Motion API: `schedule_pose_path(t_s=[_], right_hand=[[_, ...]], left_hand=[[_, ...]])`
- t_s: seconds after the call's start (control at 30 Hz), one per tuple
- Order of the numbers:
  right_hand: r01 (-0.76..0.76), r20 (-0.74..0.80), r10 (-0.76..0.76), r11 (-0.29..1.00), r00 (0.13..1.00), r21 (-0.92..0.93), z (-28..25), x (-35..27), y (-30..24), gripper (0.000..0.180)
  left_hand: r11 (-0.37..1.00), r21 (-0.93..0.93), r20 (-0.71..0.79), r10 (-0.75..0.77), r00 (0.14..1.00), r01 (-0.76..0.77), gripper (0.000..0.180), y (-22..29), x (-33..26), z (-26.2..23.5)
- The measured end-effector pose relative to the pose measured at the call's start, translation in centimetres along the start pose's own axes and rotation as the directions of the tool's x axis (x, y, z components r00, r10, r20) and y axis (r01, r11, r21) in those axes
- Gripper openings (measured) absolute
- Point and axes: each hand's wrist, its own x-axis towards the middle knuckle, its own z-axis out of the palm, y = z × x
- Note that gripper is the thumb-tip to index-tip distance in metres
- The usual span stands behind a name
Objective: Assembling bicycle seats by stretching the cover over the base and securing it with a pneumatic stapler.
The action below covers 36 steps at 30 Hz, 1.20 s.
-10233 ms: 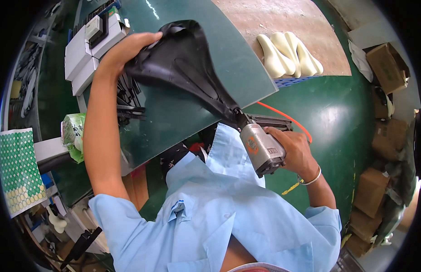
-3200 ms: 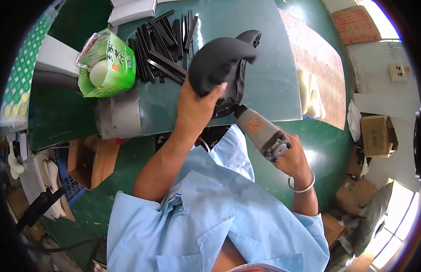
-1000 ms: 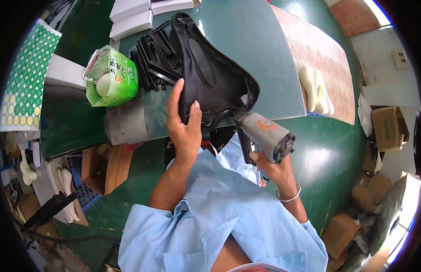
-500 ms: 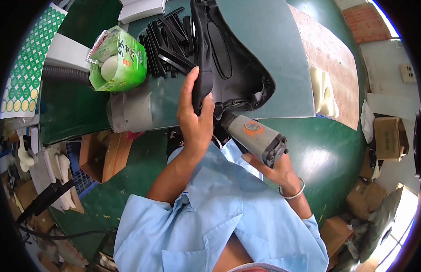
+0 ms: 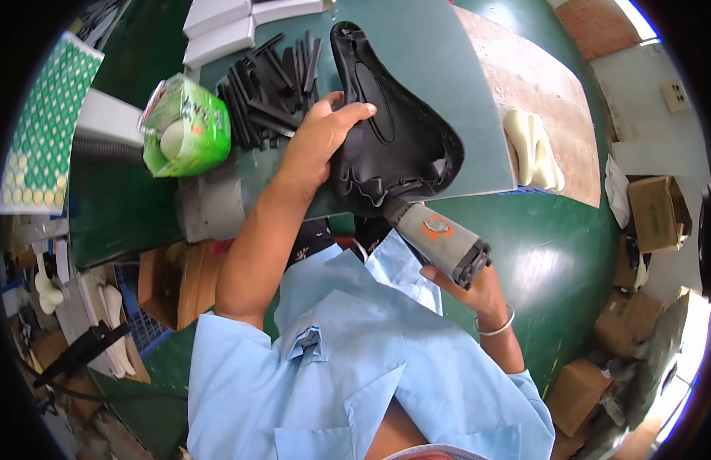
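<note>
A black bicycle saddle [image 5: 421,134] lies with its hollow underside up at the front edge of the green table, its narrow nose pointing away from me. My left hand [image 5: 321,134] grips the saddle's left side, thumb over the rim and fingers mostly hidden beneath. In my right hand [image 5: 478,294] is a grey staple gun [image 5: 441,238] with an orange mark and a black bolted end cap. The gun's front end meets the saddle's wide rear rim; whether it presses on it I cannot tell. My right fingers are partly hidden behind the gun.
Black strips [image 5: 267,92] lie piled left of the saddle, near a green carton [image 5: 188,130] and white boxes [image 5: 217,23]. Pale saddle-shaped pieces [image 5: 533,149] rest on a board [image 5: 555,100] at the right. Below the table's left stands an open cardboard box [image 5: 175,287].
The saddle has been tilted flatter, showing more of its underside. My left hand has moved up its left side, thumb now over the rim. The staple gun has shifted slightly down and right.
</note>
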Motion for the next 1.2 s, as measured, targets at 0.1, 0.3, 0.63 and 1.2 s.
schedule_pose_path(t_s=[0.1, 0.3, 0.63, 1.2], right_hand=[[-0.077, -0.138, 0.106, 0.977, 0.985, 0.199, -0.6, -1.0, 0.5, 0.045], [-0.173, -0.118, 0.206, 0.954, 0.971, 0.245, -1.7, -1.4, 0.2, 0.044], [-0.382, 0.017, 0.408, 0.838, 0.913, 0.391, -1.3, 1.1, -0.1, 0.04], [-0.354, 0.212, 0.307, 0.544, 0.928, 0.761, -0.3, 1.5, 1.0, 0.04]], left_hand=[[0.996, -0.058, -0.035, 0.063, 0.997, -0.065, 0.047, -0.5, 1.7, 1.4], [0.989, 0.009, -0.081, 0.146, 0.986, -0.146, 0.035, -0.7, 2.6, 3.6], [0.937, -0.235, -0.209, 0.209, 0.955, -0.256, 0.035, -1.8, 0.5, 3.2], [0.819, -0.36, -0.48, 0.248, 0.841, -0.447, 0.046, -4.7, -1.6, 3.7]])
